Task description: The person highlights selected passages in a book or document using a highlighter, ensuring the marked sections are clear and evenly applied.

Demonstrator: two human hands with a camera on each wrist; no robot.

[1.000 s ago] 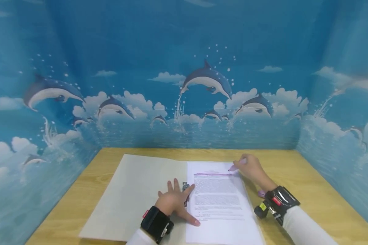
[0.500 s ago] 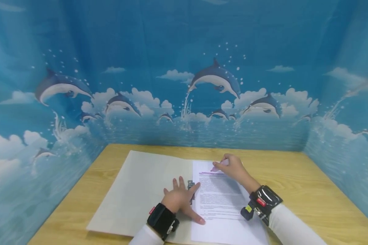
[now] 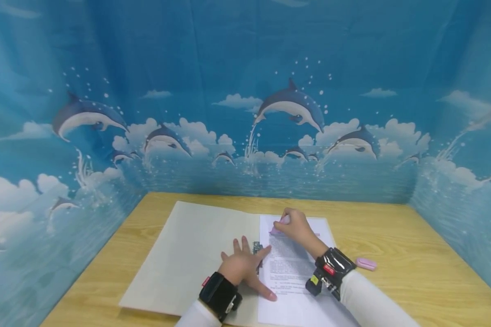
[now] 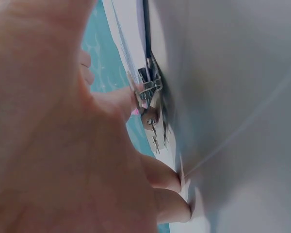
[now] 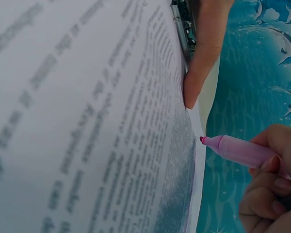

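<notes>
My right hand (image 3: 298,227) pinches a pink highlighter (image 5: 240,151), its tip at the upper left of the printed text, touching or just above the paper. A stack of printed paper (image 3: 298,309) lies on the right side of an opened pale folder (image 3: 200,245). A pink line shows near the top of the text, partly behind the right hand. With fingers spread, my left hand (image 3: 243,268) rests across the folder's fold; its thumb and index finger reach onto the paper's left edge. Beside that index finger sits the folder's metal clip (image 4: 148,87), partly covered by the hand.
The highlighter's pink cap (image 3: 366,264) lies on the wooden table (image 3: 417,254), right of the paper, close to the right sleeve. Blue curtains (image 3: 212,181) printed with dolphins stand around the table's back and sides.
My right hand has moved left with the highlighter, from the right end of the top lines to their left end. The cap has come into full view. The left hand stays in place on the folder.
</notes>
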